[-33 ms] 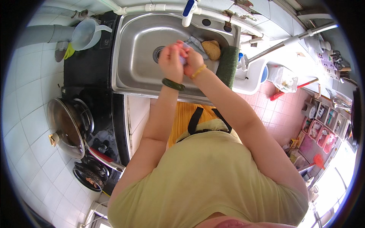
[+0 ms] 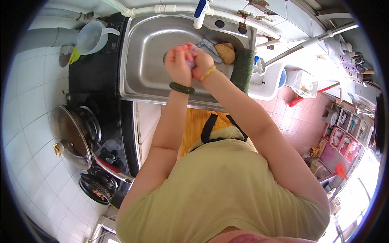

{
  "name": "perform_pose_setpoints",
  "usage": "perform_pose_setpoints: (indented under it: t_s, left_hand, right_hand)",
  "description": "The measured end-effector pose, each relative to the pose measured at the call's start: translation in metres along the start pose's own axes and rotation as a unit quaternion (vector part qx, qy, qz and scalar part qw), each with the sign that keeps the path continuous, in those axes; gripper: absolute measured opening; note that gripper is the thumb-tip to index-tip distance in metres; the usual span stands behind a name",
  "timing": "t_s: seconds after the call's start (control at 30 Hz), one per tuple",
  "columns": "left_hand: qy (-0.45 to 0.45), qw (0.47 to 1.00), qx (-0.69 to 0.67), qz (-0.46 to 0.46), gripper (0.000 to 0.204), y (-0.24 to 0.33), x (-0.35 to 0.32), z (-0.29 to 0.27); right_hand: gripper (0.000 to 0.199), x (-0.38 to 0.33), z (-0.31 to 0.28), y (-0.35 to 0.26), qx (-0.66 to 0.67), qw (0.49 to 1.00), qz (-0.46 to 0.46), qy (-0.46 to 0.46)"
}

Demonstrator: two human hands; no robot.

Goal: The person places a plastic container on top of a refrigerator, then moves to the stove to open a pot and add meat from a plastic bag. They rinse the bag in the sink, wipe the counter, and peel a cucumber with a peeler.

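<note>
Above the steel sink (image 2: 139, 73), my left hand (image 2: 178, 62) and my right hand (image 2: 202, 62) are pressed together, fingers closed. Between them shows a little of a crumpled pale lilac cloth (image 2: 190, 63); my fingers and palms hide most of it. On my left wrist is a dark green bangle (image 2: 181, 88), on my right a yellow one (image 2: 208, 73). Just beyond my right hand, a greyish crumpled cloth (image 2: 209, 49) lies in the sink beside a round tan sponge-like thing (image 2: 225, 53).
A dark green mat (image 2: 243, 71) drapes over the sink's right end. The faucet (image 2: 199, 15) stands at its far edge. Left are a white dipper (image 2: 92, 37), a lidded pan (image 2: 71, 137) and its red-trimmed handle (image 2: 111, 170). A white basin (image 2: 265, 87) sits right.
My joined hands have shifted slightly left over the sink, covering more of the drain. They still hold the cloth.
</note>
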State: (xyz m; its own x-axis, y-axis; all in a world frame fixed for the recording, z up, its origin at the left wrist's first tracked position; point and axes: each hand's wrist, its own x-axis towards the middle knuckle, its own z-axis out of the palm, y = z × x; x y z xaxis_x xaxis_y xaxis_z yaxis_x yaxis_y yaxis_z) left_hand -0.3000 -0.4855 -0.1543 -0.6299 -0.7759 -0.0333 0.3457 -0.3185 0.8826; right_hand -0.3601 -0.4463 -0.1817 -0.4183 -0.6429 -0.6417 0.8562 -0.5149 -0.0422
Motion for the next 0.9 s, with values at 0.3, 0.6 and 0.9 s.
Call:
perform_pose_setpoints:
  t_s: [0.3, 0.6, 0.9]
  left_hand:
    - [0.091, 0.992, -0.069, -0.055, 0.021, 0.041, 0.027, 0.0]
    - [-0.115, 0.947, -0.236, -0.185, 0.037, 0.034, 0.006, 0.033]
    - [-0.461, 0.859, 0.127, -0.184, 0.036, -0.032, -0.07, 0.187]
  right_hand:
    - [0.019, -0.007, 0.065, 0.017, -0.076, 0.988, -0.034, 0.134]
    - [0.038, -0.088, 0.018, -0.088, -0.172, 0.979, 0.071, -0.084]
    - [0.063, -0.282, -0.08, -0.206, -0.461, 0.767, -0.434, -0.106]
